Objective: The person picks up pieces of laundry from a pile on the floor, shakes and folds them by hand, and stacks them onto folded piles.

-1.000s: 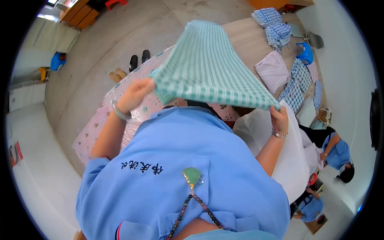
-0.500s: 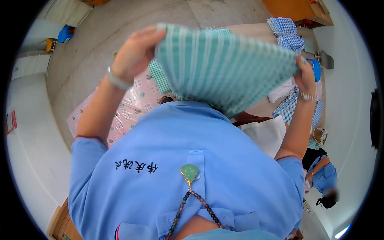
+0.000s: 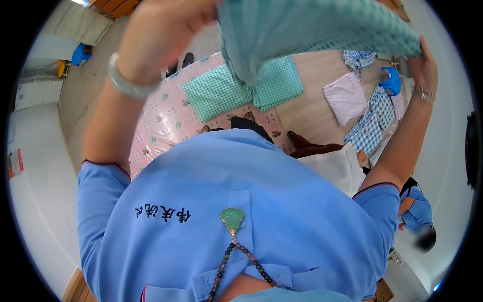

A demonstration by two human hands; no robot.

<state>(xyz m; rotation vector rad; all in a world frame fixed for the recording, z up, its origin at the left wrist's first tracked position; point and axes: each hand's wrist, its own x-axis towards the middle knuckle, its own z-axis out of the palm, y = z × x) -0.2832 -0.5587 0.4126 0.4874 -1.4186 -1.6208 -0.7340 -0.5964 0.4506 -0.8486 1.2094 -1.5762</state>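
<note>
A green-and-white checked cloth (image 3: 312,30) is stretched in the air between my two hands, and its upper part runs out of the frame. My left hand (image 3: 163,35), blurred by motion, grips its left end; some fingers are cut off by the top edge. At the cloth's right corner, my right hand (image 3: 426,70) has its fingers closed on the fabric. Below the raised cloth lie a folded green checked cloth (image 3: 214,93) and another green checked piece (image 3: 282,83), side by side on the table.
Pink floral covering (image 3: 166,123) spreads over the table's left part. To the right are a folded pink striped cloth (image 3: 346,98), blue checked cloths (image 3: 365,133) and a blue plastic stool (image 3: 391,80). A person in blue (image 3: 418,209) is at far right. A dark shoe (image 3: 188,59) shows beyond the table.
Both hands have moved up and apart, lifting and spreading the green checked cloth. The folded pieces on the table have come into fuller view.
</note>
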